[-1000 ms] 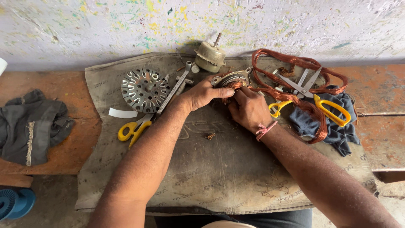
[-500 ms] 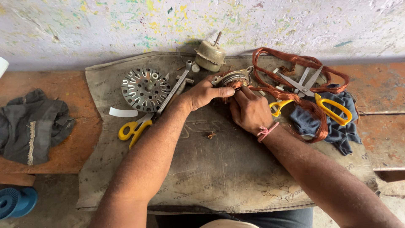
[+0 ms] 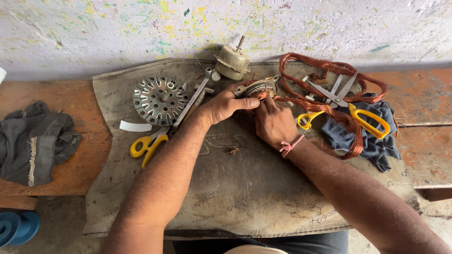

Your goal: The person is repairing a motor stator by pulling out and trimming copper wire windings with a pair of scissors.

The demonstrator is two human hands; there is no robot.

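Stator (image 3: 258, 87) of a small motor, a round metal piece with copper winding in it, lies at the far side of the grey mat (image 3: 245, 197), close to the wall, and both hands are on it. The left hand (image 3: 225, 104) lies over its near edge with the fingers (image 3: 248, 101) curled, so it seems to press the piece down and keep it from turning. The right hand (image 3: 273, 123) sits just below it; its fingers are bent toward the winding, but I cannot tell if they pinch a wire or only touch it. A long loop of copper wire (image 3: 329, 70) runs from the stator to the right and lies over a dark blue cloth (image 3: 372, 141), probably put aside there so it does not tangle with the work. Scissors with yellow handles (image 3: 348, 110) rest on this loop, near the right hand. On the left side, a round slotted plate (image 3: 159, 100), a metal tool (image 3: 190, 101) and a second pair of yellow scissors (image 3: 147, 146) lie apart from the hands. A small motor body (image 3: 231, 61) stands by the wall. The mat covers the wooden desk (image 3: 70, 155), maybe to catch small parts.
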